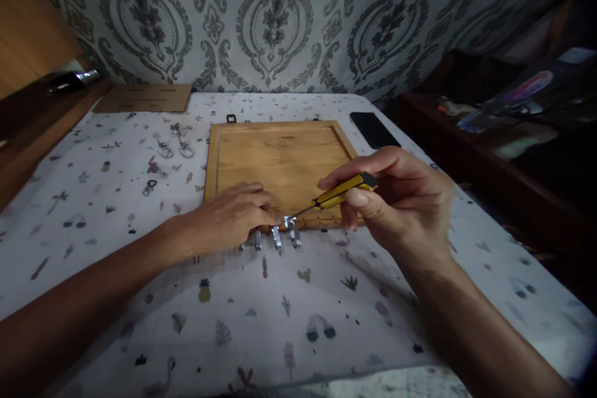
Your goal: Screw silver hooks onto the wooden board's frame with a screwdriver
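My right hand [401, 193] grips a small yellow and black screwdriver [342, 191], tilted so its thin shaft runs down to the left. The tip meets a shiny metal hook [293, 233] on the near edge of a wooden board [280, 165] with a raised frame. My left hand [233, 217] rests over the board's near left edge, its fingers bent and close together. Its thumb and forefinger reach up to the hook at the screwdriver tip; what they pinch, if anything, is hidden. More metal hooks [277, 239] stick out along the same edge, partly under my left hand.
Small metal rings and clasps [175, 146] lie left of the board on the patterned tablecloth [261, 323]. Flat brown cardboard [144, 98] is at the back left. Beyond the board's right corner lies a black phone [374, 129]. A patterned wall [275, 18] closes off the back.
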Motion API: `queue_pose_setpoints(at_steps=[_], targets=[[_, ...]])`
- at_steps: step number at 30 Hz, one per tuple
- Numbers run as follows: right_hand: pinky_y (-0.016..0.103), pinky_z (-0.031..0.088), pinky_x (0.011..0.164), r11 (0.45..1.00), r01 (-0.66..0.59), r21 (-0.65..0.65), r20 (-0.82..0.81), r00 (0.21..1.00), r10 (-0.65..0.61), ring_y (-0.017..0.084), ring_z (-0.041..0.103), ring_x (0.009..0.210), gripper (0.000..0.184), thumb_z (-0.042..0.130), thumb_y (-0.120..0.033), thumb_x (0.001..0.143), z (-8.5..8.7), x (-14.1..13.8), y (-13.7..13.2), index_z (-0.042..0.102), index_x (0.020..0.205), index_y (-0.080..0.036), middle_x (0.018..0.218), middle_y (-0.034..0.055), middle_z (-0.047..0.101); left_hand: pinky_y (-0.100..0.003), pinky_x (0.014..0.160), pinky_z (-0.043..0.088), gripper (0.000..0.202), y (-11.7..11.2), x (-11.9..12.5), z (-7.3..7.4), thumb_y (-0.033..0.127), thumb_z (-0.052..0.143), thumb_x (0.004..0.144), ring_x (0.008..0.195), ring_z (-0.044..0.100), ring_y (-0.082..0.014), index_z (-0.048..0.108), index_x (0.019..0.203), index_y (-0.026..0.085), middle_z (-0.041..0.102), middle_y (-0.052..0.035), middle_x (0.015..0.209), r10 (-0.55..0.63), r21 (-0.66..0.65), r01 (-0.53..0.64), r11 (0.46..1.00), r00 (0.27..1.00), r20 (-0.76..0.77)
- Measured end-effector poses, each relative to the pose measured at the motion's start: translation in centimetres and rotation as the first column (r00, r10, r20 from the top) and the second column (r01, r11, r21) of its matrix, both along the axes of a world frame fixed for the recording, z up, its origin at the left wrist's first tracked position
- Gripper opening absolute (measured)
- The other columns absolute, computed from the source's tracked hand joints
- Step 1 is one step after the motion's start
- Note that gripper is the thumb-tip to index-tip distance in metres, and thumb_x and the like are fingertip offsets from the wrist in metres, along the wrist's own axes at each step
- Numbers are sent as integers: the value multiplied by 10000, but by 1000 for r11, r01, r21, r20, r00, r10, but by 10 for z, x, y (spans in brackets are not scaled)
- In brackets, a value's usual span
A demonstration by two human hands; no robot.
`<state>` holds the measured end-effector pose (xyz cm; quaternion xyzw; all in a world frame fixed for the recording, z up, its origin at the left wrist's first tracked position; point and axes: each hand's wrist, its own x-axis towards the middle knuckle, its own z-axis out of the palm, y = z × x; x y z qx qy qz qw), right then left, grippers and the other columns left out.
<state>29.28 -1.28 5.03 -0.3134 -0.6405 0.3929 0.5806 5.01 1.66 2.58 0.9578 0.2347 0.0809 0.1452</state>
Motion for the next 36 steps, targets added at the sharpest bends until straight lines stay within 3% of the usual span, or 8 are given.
queue_pose_setpoints(at_steps=[4,10,18,24,28,31,34,36], targets=[[281,464,326,999,15,-28,8,1000,-15,106,561,387,187,893,-411,833,0,0,1,751,874,-296,872,28,828,-297,825,424,461,1,-1,-1,-76,517,930,927,568,-205,759,1157,243,627,-28,901,-3,5,3,1000,1000,6],[251,409,298,998,48,37,-25,999,-47,94,549,362,217,912,-374,818,-4,-2,2,721,847,-274,832,11,820,-298,824,415,397,2,1,-2,-71,521,947,936,573,-203,773,1044,220,628,-32,905,-2,-2,2,1000,1000,13],[243,444,303,997,66,28,-57,996,-65,89,550,364,197,918,-355,810,-4,-4,1,752,845,-254,811,5,818,-306,819,414,393,0,1,1,-62,522,955,932,565,-206,780,1049,220,628,-36,902,2,-9,-2,1000,1000,-8],[257,587,431,999,-52,5,75,996,52,108,655,478,275,829,-373,910,2,4,-2,806,1166,-275,917,31,834,-303,838,425,433,1,0,1,-84,513,927,931,557,-205,772,1097,218,635,-36,920,2,11,-2,1000,1000,-13],[219,550,377,999,0,47,61,998,-3,82,626,429,155,887,-328,852,2,2,-3,834,981,-263,876,13,823,-303,812,422,415,1,0,0,-69,508,934,910,557,-208,777,1057,221,614,-34,874,0,23,1,1000,1000,-13],[188,480,311,990,108,87,7,994,-109,71,582,414,236,966,-369,739,1,-2,-1,777,816,-251,801,-3,793,-303,821,428,412,1,0,-1,-61,492,953,913,563,-205,777,1042,223,618,-35,878,-11,21,10,1000,1000,10],[182,503,328,994,94,48,-4,996,-94,73,591,413,261,965,-375,741,2,-2,1,745,802,-247,801,-1,804,-303,839,439,401,1,1,-1,-44,492,974,923,572,-204,779,1058,225,631,-35,889,-11,11,11,1000,999,31],[196,562,384,999,34,1,6,999,-34,88,638,450,258,940,-407,773,3,0,1,780,904,-254,829,4,816,-303,850,444,411,1,1,-1,-47,494,970,933,574,-204,780,1080,226,636,-37,896,-7,12,6,1000,1000,28]])
